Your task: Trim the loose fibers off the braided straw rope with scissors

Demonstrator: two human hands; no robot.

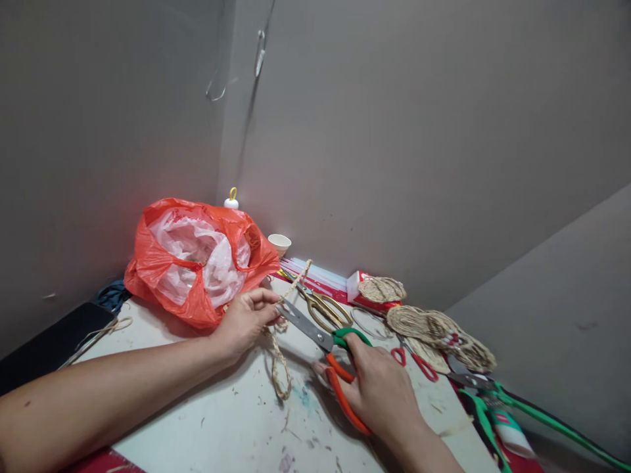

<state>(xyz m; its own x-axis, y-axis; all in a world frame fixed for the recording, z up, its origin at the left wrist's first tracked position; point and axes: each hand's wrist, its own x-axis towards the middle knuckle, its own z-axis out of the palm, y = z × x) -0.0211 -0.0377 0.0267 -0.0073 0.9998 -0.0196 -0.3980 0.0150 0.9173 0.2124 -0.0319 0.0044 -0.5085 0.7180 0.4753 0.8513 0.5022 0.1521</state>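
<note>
Braided cord (282, 394) is being pinched between the fingertips of the left hand (249, 320) above the white table (197, 420), while orange-and-green scissors (310, 330) are being gripped by the right hand (387, 387). Just behind, room is being taken up by gold-handled scissors (313, 297) and a red bag (198, 299); farther right, the table's edge is being crowded by woven pieces (414, 322), red-handled scissors (417, 359) and green-handled shears (478, 382).

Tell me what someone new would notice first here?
Probably the big, crumpled red plastic bag with whitish plastic inside, at the back left of the white table. Next, the metal scissors with green and orange handles in the right hand, by the braided tan cord the left hand holds.
</note>
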